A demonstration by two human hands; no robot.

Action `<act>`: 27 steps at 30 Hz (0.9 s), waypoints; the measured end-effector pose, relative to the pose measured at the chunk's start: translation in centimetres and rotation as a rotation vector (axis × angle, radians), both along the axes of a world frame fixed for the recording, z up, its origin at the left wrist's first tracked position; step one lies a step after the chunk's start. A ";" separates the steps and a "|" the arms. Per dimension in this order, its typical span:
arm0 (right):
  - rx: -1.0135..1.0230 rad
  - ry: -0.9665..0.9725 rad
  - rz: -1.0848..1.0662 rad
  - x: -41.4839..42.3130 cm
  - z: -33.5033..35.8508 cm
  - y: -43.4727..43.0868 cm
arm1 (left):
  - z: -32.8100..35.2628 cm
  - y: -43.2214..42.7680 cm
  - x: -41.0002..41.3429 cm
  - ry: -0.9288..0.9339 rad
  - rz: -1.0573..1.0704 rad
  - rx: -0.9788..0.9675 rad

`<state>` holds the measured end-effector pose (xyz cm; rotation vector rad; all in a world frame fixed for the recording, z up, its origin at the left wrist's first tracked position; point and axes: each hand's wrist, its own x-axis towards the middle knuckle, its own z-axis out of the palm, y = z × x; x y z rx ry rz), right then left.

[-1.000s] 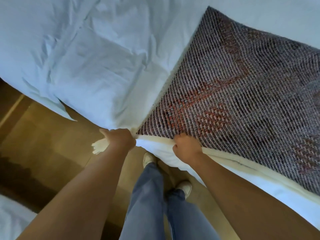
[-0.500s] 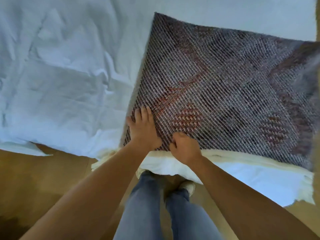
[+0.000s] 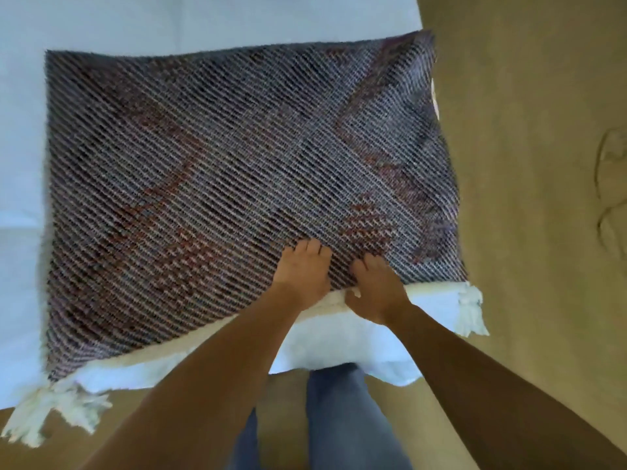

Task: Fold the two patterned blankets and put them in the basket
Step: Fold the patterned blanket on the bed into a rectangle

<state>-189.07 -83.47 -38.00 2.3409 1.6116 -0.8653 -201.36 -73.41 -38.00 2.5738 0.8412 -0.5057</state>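
A dark woven patterned blanket [image 3: 220, 171] with reddish motifs lies spread flat on the white bed [image 3: 203, 18], folded into a rectangle. Cream tassels hang at its near left corner [image 3: 51, 415] and near right corner [image 3: 470, 310]. My left hand [image 3: 303, 271] rests palm down on the blanket's near edge, fingers together and flat. My right hand [image 3: 373, 286] lies beside it, fingers curled onto the same edge, thumb by the cream fringe; whether it pinches the cloth is unclear. No second blanket and no basket are in view.
The bed's near edge with white sheet [image 3: 339, 347] runs just in front of my legs in jeans [image 3: 339, 418]. Tan floor [image 3: 526, 164] lies to the right of the bed and below it.
The view has swung so the whole blanket shows. Both hands have slid to the right along the near edge, and the left hand stays flat on top.
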 end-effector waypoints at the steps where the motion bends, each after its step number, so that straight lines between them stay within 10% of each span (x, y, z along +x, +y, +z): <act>1: -0.006 0.024 0.108 1.2 -0.2 -0.8 | -0.2 -0.7 1.4 0.017 -0.030 -0.024; 21: -0.063 0.054 0.424 2.6 -2.0 -3.4 | -2.6 -7.8 -5.6 0.266 0.261 0.002; 27: 0.054 0.015 0.417 -1.1 -0.9 -1.3 | -2.1 -6.3 -7.9 0.205 0.382 0.278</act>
